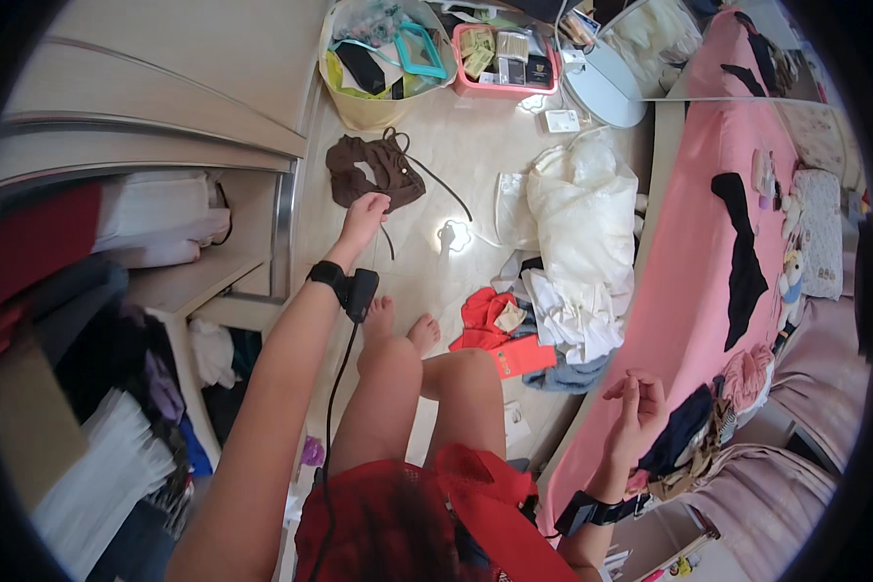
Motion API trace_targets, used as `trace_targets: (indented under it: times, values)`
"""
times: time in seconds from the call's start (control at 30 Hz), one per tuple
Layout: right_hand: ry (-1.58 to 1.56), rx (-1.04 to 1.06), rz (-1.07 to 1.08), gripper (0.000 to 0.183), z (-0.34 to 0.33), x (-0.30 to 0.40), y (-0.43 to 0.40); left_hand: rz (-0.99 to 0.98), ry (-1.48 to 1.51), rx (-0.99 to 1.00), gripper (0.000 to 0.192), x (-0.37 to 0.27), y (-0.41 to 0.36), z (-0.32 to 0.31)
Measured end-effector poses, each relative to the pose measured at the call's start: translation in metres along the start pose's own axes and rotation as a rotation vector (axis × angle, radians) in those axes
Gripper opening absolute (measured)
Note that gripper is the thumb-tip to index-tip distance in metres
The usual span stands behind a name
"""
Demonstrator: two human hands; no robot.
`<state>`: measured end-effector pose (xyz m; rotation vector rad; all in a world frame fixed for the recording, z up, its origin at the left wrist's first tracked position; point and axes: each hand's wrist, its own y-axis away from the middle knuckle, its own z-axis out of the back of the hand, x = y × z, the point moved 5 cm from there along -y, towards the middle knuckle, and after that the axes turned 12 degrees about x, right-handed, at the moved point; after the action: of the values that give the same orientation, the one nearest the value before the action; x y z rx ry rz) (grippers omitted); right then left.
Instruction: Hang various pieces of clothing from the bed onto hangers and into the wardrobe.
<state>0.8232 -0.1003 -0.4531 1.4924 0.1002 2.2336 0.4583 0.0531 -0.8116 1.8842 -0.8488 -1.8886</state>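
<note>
My left hand (pixel 366 218) reaches forward over the floor, fingers curled at the near edge of a dark brown garment with thin ties (pixel 378 171). Whether the fingers pinch the cloth or only overlap it in view, I cannot tell. One tie trails to the right and another hangs below the hand. On the right, my right hand (pixel 640 407) is raised beside the pink bed sheet (pixel 687 291), palm up, with loosely bent fingers and nothing in it. A dark navy cloth (pixel 680 429) lies on the bed just beyond it. Both wrists wear black strapped devices.
White bundled fabric (pixel 582 211), red cloth (pixel 484 316) and a red envelope (pixel 524 356) lie on the floor. A filled bag (pixel 371 113) and pink basket (pixel 505 91) stand ahead. Left is an open wardrobe (pixel 218 280); black cloth (pixel 742 269) is on the bed. A cable (pixel 335 407) runs from my left wrist.
</note>
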Motion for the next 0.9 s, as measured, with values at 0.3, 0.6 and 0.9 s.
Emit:
trace_targets:
  times: [0.3,0.6,0.9]
  values:
    - [0.036,-0.069,0.076,0.011,-0.038,-0.119,-0.056,-0.016,-0.541,0.155,0.030,0.137,-0.132,0.007]
    - [-0.014,-0.007,0.073,0.008,-0.069,-0.172,-0.089,0.074,-0.895,0.023,0.049,0.169,-0.156,0.001]
    - [-0.062,0.078,-0.014,0.008,-0.063,-0.152,-0.065,0.257,-0.364,0.375,0.031,0.161,-0.124,-0.007]
